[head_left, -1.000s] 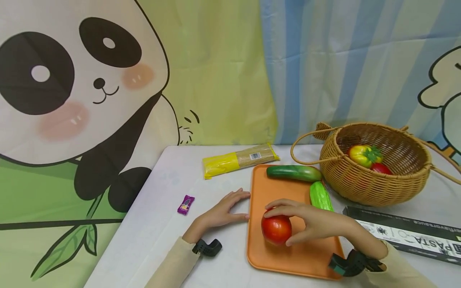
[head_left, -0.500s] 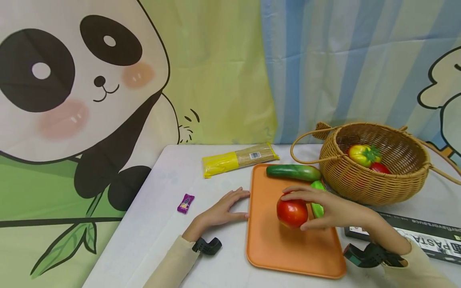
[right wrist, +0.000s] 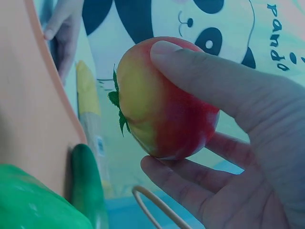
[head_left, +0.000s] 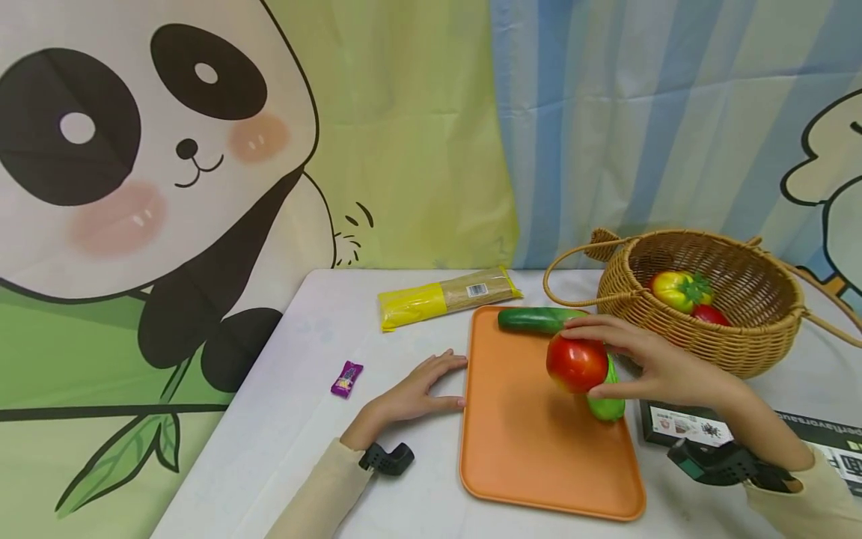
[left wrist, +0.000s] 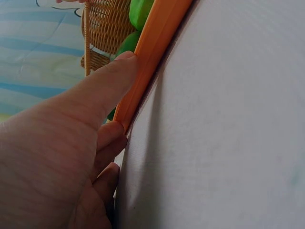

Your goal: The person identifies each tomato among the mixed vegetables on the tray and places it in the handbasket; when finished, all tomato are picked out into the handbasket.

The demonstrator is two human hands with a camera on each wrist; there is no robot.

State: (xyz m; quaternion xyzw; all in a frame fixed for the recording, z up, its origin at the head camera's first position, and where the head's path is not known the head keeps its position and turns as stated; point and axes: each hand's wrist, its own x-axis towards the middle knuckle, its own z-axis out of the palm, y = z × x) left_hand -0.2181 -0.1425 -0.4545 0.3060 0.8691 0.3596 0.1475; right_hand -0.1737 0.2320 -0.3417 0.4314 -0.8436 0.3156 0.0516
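Observation:
My right hand grips a red tomato with thumb and fingers, held above the upper right part of an orange tray. In the right wrist view the tomato shows a yellow patch and green leaves at its stem end. Partly hidden behind it lies a light green, cucumber-like vegetable at the tray's right side. A dark green cucumber lies along the far edge. My left hand touches the tray's left edge with thumb and fingertips, the fingers gently bent around nothing.
Behind my right hand stands a wicker basket holding a yellow pepper-like vegetable and something red. A yellow pasta packet lies beyond the tray, a purple wrapped candy at left. A black-and-white box lies under my right forearm.
My right hand has lifted the tomato from the middle of the tray and carried it right and away from me, over the light green vegetable. The left hand has stayed in place.

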